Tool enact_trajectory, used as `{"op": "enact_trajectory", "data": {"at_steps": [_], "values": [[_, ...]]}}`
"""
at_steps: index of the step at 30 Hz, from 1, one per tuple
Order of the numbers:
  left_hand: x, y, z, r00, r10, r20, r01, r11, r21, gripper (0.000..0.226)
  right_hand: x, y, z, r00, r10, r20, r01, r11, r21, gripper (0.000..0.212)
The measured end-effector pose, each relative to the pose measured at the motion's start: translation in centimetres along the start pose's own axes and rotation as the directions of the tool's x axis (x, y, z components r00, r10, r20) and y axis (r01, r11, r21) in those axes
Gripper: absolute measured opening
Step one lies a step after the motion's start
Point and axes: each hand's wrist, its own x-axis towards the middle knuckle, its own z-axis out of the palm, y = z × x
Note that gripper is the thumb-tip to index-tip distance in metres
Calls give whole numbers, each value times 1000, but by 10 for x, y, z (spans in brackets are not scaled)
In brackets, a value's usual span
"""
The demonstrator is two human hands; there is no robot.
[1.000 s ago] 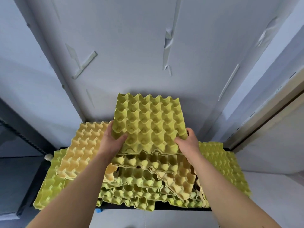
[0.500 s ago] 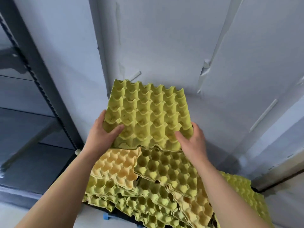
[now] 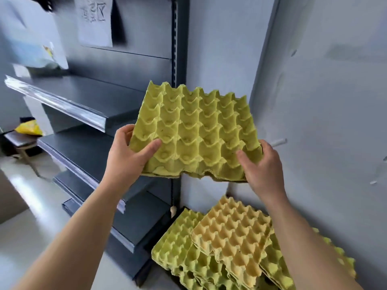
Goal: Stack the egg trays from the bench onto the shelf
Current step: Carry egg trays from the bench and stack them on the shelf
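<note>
Between both hands, left [image 3: 123, 155] and right [image 3: 261, 164], you clamp one tray [image 3: 194, 132]; next, swing it left onto a shelf [image 3: 83, 97].

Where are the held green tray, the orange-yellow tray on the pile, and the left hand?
held green tray [image 3: 194, 130], head view, middle of its cupped face.
orange-yellow tray [image 3: 232, 229], head view, centre of its top face.
left hand [image 3: 125, 160], head view, middle of the hand.
</note>
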Motion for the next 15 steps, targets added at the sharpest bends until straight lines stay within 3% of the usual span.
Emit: {"op": "enact_trajectory", "data": {"at_steps": [5, 10, 15], "values": [[50, -16, -99, 999, 7, -50, -7, 1000, 0, 89, 7, -76, 83, 998, -17, 67, 13, 999, 53, 70], [101, -26, -184, 1000, -10, -11, 10, 1000, 26, 98, 15, -145, 155, 993, -17, 116, 3, 993, 116, 32], [154, -47, -245, 999, -33, -28, 34, 999, 31, 93, 32, -203, 222, 983, -62, 175, 42, 992, 117, 29]]}}
